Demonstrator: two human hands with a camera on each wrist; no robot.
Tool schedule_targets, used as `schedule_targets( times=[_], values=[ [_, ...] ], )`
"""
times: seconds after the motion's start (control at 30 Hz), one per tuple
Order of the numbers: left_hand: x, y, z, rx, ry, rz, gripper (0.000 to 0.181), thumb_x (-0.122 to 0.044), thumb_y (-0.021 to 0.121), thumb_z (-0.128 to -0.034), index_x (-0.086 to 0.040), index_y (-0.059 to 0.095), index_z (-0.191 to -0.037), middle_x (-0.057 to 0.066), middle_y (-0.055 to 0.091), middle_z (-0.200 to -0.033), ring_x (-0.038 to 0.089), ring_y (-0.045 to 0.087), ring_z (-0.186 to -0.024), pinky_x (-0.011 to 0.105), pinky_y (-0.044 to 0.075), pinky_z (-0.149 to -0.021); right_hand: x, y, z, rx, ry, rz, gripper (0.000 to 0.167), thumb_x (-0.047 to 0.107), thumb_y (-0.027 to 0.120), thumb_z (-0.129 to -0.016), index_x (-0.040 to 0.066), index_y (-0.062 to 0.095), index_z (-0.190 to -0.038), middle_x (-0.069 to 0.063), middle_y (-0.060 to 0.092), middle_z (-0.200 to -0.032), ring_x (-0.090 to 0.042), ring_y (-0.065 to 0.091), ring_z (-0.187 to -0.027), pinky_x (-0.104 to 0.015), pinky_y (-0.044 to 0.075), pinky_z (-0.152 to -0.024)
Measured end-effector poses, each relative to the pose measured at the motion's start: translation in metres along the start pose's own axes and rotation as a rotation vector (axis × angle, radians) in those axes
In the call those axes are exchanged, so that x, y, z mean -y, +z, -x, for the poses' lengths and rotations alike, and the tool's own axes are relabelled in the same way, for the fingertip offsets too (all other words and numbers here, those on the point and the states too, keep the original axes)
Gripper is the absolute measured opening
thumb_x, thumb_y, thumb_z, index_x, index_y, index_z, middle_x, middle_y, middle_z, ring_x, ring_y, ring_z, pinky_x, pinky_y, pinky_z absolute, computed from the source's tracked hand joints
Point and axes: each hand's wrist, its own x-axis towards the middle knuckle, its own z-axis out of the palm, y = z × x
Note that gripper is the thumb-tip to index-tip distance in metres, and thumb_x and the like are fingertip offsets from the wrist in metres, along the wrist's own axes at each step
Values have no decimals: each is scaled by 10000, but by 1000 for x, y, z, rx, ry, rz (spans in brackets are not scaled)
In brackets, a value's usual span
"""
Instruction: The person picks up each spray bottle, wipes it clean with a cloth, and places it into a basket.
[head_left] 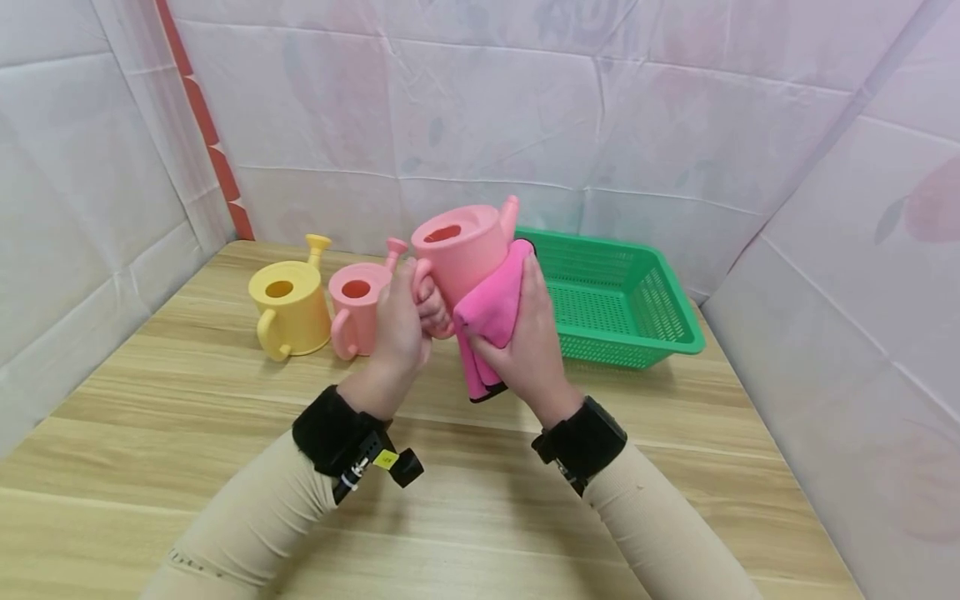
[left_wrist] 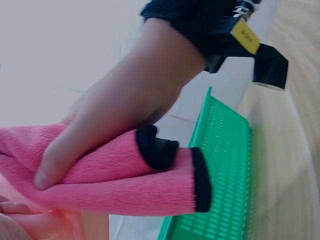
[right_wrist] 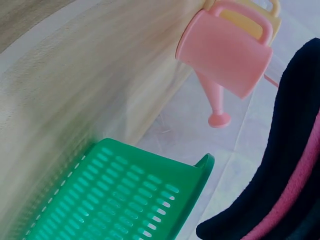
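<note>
A pink watering can (head_left: 465, 258) is held up off the table, tilted, its spout toward the back right. My left hand (head_left: 401, 321) grips it by the handle. In my right hand (head_left: 528, 342) is a folded bright pink cloth (head_left: 492, 304) with black edging, pressed against the can's right side. The left wrist view shows the right thumb lying across the cloth (left_wrist: 130, 180), with the can at the lower left corner. In the right wrist view only the cloth's dark edge and a pink strip (right_wrist: 295, 185) show; that hand is hidden there.
A yellow watering can (head_left: 288, 304) and a second pink one (head_left: 356, 312) stand upright on the wooden table (head_left: 480, 517), left of my hands. Behind my right hand sits a green perforated basket (head_left: 660, 333). Pale cloth walls (head_left: 525, 108) enclose the table's back and sides.
</note>
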Motion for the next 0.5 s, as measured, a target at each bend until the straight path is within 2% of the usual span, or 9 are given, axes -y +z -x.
schedule_targets(
  times=[0.07, 0.2, 0.33, 0.5],
  values=[
    [-4, 0, -1, -10, 13, -7, 427, -283, 291, -989, -147, 280, -584, -36, 216, -465, 143, 159, -406, 276, 149, -392, 0, 0, 1, 16, 8, 8, 946, 414, 717, -714, 106, 206, -1448, -63, 397, -1300, -196, 419, -1083, -420, 384, -891],
    [-8, 0, -1, -25, 40, -27, 425, -285, 276, -986, -151, 287, -583, -25, 219, -473, 151, 174, -413, 275, 189, -397, -1, 0, 5, 36, 21, 31, 988, 389, 728, -720, 87, 154, -1466, -77, 337, -1396, -227, 396, -1152, -450, 357, -953],
    [-8, 0, -1, -21, 37, -31, 430, -291, 290, -982, -153, 291, -574, -24, 223, -473, 151, 178, -418, 275, 190, -406, -2, -1, 9, 40, 29, 46, 1008, 364, 736, -730, 68, 122, -1473, -94, 282, -1450, -252, 361, -1215, -472, 326, -995],
    [-4, 2, 1, -40, 16, -46, 412, -269, 341, -960, -146, 294, -570, -37, 235, -466, 138, 181, -416, 263, 175, -407, -2, 0, 8, 31, 50, 10, 996, 372, 747, -717, 92, 152, -1466, -69, 352, -1373, -209, 395, -1145, -436, 368, -943]
  ],
)
